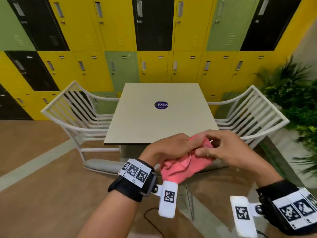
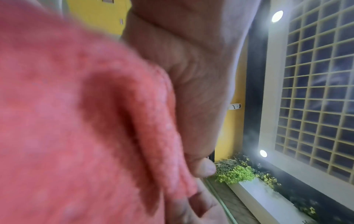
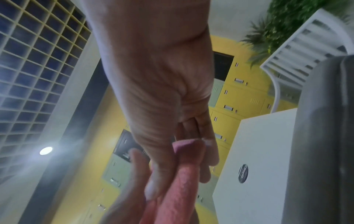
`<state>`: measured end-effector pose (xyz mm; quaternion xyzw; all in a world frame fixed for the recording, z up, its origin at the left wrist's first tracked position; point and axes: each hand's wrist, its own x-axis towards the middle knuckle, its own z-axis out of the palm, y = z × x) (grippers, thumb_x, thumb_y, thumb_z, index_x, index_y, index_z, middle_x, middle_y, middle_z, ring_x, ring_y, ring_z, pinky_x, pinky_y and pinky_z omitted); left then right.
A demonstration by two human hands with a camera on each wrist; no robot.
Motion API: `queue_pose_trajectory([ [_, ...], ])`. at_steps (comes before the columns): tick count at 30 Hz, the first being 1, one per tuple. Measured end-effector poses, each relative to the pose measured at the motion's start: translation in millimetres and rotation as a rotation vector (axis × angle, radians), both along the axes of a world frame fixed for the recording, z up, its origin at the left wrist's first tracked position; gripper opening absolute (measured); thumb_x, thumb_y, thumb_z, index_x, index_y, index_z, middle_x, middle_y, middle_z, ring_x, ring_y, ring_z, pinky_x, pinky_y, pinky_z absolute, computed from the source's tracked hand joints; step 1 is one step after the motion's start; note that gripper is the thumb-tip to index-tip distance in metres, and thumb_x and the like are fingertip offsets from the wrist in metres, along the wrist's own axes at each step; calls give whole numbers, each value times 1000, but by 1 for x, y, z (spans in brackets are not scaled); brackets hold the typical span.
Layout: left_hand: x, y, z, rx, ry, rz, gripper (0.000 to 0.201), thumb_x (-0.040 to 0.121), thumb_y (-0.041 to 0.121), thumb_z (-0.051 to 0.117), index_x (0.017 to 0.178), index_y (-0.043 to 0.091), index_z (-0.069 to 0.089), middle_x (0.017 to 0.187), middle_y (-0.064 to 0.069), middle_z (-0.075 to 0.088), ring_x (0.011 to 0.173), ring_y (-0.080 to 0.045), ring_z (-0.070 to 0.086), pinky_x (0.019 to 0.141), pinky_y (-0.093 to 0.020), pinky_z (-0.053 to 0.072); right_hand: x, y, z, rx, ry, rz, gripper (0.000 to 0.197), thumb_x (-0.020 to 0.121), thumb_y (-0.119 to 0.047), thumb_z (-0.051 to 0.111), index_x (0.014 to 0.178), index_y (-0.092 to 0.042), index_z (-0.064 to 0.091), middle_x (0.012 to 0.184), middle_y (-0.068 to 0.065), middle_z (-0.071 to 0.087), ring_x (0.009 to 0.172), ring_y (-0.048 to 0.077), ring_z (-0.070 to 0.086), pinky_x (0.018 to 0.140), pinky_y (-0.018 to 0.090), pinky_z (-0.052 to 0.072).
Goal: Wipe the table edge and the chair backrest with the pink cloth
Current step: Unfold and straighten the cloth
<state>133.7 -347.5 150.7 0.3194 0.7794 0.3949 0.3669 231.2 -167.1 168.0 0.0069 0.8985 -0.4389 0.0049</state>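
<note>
The pink cloth point(image 1: 183, 164) is bunched between both hands, held in the air just in front of the near edge of the square beige table point(image 1: 137, 131). My left hand point(image 1: 173, 146) grips its upper left part with curled fingers. Opposite it, my right hand point(image 1: 221, 148) pinches the cloth's right side between thumb and fingers. In the left wrist view the pink cloth point(image 2: 76, 121) fills most of the picture beside the left hand point(image 2: 199, 165). In the right wrist view my right hand point(image 3: 178, 166) pinches a fold of the pink cloth point(image 3: 184, 181).
A white slatted chair point(image 1: 75, 107) stands at the table's left side, and another white chair point(image 1: 253, 109) at its right. A round dark sticker point(image 1: 161, 105) lies on the tabletop. Coloured lockers point(image 1: 154, 40) back the table; plants point(image 1: 295, 100) stand right. A black cable point(image 1: 151, 219) runs on the floor.
</note>
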Motion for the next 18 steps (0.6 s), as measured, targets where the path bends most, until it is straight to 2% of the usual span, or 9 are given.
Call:
queue_pose_trajectory([
  [2,-9,18,5,-33,-62,-98,62,99,74,45,102,18,72,76,-2,73,60,-9,62,60,-23,50,-4,19,-1,-3,0,-78,20,80,-27,85,99,-33,81,94,-11,79,88,12,75,82,45,63],
  [4,-19,30,7,-29,-58,-203,43,92,56,75,110,18,67,88,-5,74,72,-8,69,71,-27,57,-10,37,-2,-67,-30,-160,19,77,-24,87,96,-26,83,91,-5,80,84,16,77,77,42,64],
  [6,-33,42,2,-82,18,-185,72,70,44,96,126,27,54,114,-3,71,103,-15,70,93,-39,60,-13,57,-3,-166,-70,-243,21,76,-22,88,95,-22,83,91,-2,80,85,17,78,71,34,64],
  [7,-40,48,2,-110,65,-138,85,66,38,98,132,32,45,123,-2,65,112,-20,67,98,-44,60,-16,68,-4,-207,-85,-280,20,76,-20,87,96,-21,82,91,0,80,84,17,78,68,31,62],
  [9,-55,62,-2,-79,92,-77,83,73,21,93,134,34,39,128,-4,59,113,-22,64,97,-44,59,-25,91,-8,-253,-96,-338,20,78,-17,86,98,-18,81,90,1,81,83,18,78,66,29,61],
  [11,-72,82,-7,-20,71,-31,58,82,11,84,127,27,52,121,-7,64,103,-23,66,87,-39,58,-41,119,-16,-299,-87,-384,22,80,-13,85,101,-14,80,90,3,81,87,21,77,70,30,62],
  [13,-92,101,-15,2,67,7,34,86,10,80,116,20,65,111,-6,71,92,-22,72,79,-39,61,-59,143,-27,-362,-103,-410,22,81,-8,83,103,-9,79,90,6,81,83,18,78,63,23,59],
  [15,-113,123,-28,-41,36,14,22,91,12,79,111,17,71,108,-8,75,92,-26,77,77,-39,66,-80,169,-40,-375,-152,-406,21,82,-6,82,102,-6,78,88,7,81,76,15,77,60,19,57],
  [18,-149,153,-51,-149,-70,-23,20,95,14,76,115,13,77,110,-10,80,101,-29,78,85,-44,67,-111,204,-69,-315,-235,-352,19,81,-5,84,99,-8,77,87,7,80,86,23,78,73,31,61],
])
